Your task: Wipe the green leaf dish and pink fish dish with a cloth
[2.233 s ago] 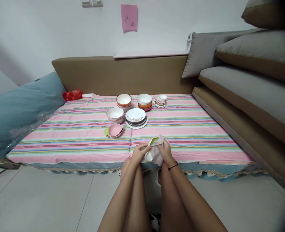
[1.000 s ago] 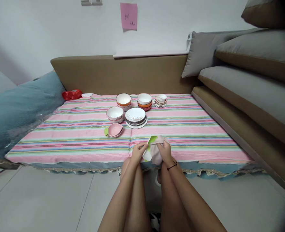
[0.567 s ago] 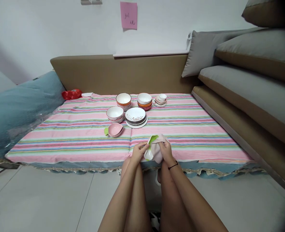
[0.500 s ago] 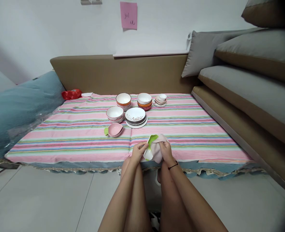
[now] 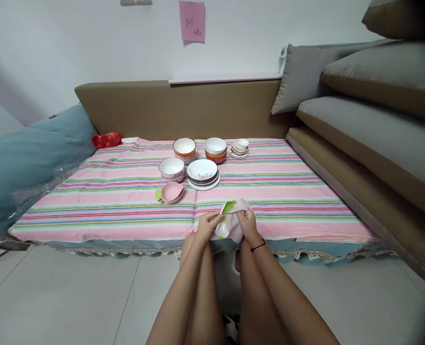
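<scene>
Just below the frame's centre, the left hand (image 5: 207,226) pinches a green-and-white dish (image 5: 222,230) by its edge, and the right hand (image 5: 247,223) grips a pale cloth (image 5: 235,224) pressed up against it! Left of them sit the pink bowls (image 5: 171,192); above, mid-frame, the plate stack (image 5: 202,169) rests on the striped cover (image 5: 280,191).

Wall (image 5: 90,48): pink note (image 5: 192,22), handwritten;
Cushions (image 5: 374,120): grey and brown, stacked at right;
Red bundle (image 5: 107,140): left, just beside a white item (image 5: 129,140);
Backrest (image 5: 183,110): brown, below the note
</scene>
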`<state>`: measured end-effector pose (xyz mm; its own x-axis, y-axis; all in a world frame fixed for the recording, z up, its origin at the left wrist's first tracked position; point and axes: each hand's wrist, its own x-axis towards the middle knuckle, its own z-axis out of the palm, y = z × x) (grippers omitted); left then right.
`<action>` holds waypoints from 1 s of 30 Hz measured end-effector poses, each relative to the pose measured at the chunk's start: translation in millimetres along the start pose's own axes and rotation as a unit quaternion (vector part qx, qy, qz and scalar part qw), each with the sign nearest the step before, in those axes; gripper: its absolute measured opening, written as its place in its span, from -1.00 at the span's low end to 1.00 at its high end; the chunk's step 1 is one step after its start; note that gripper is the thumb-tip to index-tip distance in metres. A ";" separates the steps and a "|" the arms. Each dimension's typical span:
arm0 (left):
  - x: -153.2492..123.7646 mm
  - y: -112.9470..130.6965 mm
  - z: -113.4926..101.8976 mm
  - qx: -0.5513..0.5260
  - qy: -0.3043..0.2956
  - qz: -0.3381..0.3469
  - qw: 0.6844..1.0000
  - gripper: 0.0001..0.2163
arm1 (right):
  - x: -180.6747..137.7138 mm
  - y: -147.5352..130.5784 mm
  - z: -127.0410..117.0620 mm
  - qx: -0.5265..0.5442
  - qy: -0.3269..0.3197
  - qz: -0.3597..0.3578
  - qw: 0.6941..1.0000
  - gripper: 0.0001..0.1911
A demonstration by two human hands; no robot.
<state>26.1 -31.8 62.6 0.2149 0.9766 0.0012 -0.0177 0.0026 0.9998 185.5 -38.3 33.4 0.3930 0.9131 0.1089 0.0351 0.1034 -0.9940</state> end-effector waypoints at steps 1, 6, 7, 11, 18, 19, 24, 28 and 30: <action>-0.3 -0.1 0.0 0.002 -0.006 0.003 1.000 -0.63 | -0.3 -0.2 -0.2 -0.002 -0.001 -0.005 1.000 -0.74; -0.4 -3.0 0.2 0.005 -0.019 0.011 1.000 -0.64 | -0.1 0.8 -0.9 -0.010 -0.005 -0.028 1.000 -0.74; -0.1 -3.6 0.3 0.003 -0.021 0.010 1.000 -0.64 | 0.2 1.4 -1.1 -0.012 -0.007 -0.031 0.999 -0.75; 1.1 -5.9 -0.2 0.002 -0.012 0.006 1.000 -0.66 | 1.2 4.9 -1.9 -0.022 -0.016 -0.040 0.999 -0.76; 2.6 -11.2 -2.9 0.008 -0.036 -0.008 0.999 -0.63 | 1.9 8.1 -3.7 -0.024 -0.027 -0.055 0.998 -0.68; 2.5 -11.0 -2.9 0.008 -0.038 -0.012 0.999 -0.62 | 2.1 7.9 -3.9 -0.028 -0.022 -0.053 0.998 -0.67; 2.3 -7.8 -1.9 0.018 -0.049 -0.015 0.999 -0.59 | 2.1 6.8 -4.4 -0.063 0.032 -0.044 0.996 -0.77; 2.1 -6.2 -1.4 0.019 -0.032 -0.020 0.999 -0.57 | 1.2 7.1 -3.1 -0.080 0.055 -0.029 0.995 -0.74; 1.5 -4.7 -0.5 0.027 -0.020 -0.008 0.999 -0.59 | 1.3 7.0 -2.1 -0.072 0.051 -0.028 0.996 -0.74</action>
<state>26.0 -30.2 57.8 0.2544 0.9670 -0.0149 0.0394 0.0050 0.9992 188.2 -37.2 26.6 0.4769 0.8622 0.1705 0.1887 0.0890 -0.9780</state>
